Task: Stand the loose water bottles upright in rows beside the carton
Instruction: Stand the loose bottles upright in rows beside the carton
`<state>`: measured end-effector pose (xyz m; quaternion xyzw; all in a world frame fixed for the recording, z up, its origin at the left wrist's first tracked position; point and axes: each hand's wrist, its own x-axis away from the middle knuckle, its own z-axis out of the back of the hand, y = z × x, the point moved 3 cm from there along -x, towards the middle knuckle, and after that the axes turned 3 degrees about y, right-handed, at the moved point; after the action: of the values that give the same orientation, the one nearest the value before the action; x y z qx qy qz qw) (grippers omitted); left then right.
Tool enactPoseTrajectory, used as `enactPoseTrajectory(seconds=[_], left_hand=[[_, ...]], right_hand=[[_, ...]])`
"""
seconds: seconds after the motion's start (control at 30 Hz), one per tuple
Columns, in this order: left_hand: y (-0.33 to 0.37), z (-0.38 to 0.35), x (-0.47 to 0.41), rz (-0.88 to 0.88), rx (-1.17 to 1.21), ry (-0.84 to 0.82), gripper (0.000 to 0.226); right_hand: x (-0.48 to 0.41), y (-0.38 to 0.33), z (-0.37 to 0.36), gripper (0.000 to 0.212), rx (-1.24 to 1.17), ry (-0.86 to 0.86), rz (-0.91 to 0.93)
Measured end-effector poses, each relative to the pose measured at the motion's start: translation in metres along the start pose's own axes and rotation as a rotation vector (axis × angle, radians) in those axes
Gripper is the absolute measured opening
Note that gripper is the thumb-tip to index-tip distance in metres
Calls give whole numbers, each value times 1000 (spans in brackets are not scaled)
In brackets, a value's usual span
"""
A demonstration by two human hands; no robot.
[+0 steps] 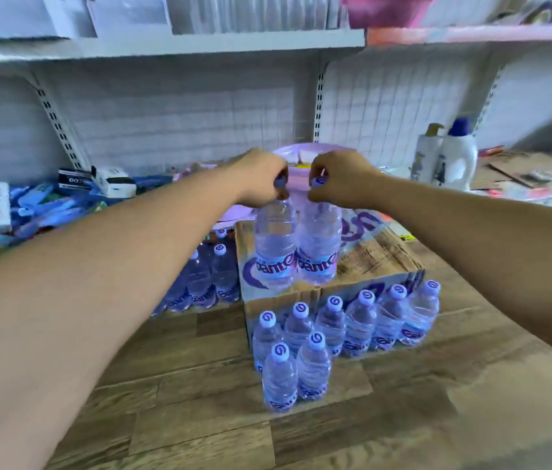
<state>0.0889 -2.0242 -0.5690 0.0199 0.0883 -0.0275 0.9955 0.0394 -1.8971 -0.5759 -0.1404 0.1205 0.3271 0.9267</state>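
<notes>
Head view: two clear, blue-labelled bottles (275,245) upright over the carton (379,256), necks gripped in left fingers (268,195) and right fingers (322,166).

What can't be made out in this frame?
Head view: whether the left-hand bottle and right-hand bottle rest on the carton or hang above it; their bases overlap its top.
Head view: the left-hand bottle's cap, covered by the left hand.
Head view: the count of bottles left of the carton; the left forearm hides some.
</notes>
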Motion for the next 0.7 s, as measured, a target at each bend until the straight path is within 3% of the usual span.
enactPoseTrajectory(seconds=[0.13,0.27,0.33,0.7], left_hand=[[61,-10,-18,-69,44,-19,32],[106,-38,-28,-127,96,-100,28],[125,-53,-28,-141,109,-138,30],[158,-163,-4,-198,33,-413,12]], right_hand=[[29,51,16,25,16,-38,-85],[59,93,18,15,47,-93,-142],[76,110,14,21,63,-119,-180],[123,144,-90,32,-13,-330,-224]])
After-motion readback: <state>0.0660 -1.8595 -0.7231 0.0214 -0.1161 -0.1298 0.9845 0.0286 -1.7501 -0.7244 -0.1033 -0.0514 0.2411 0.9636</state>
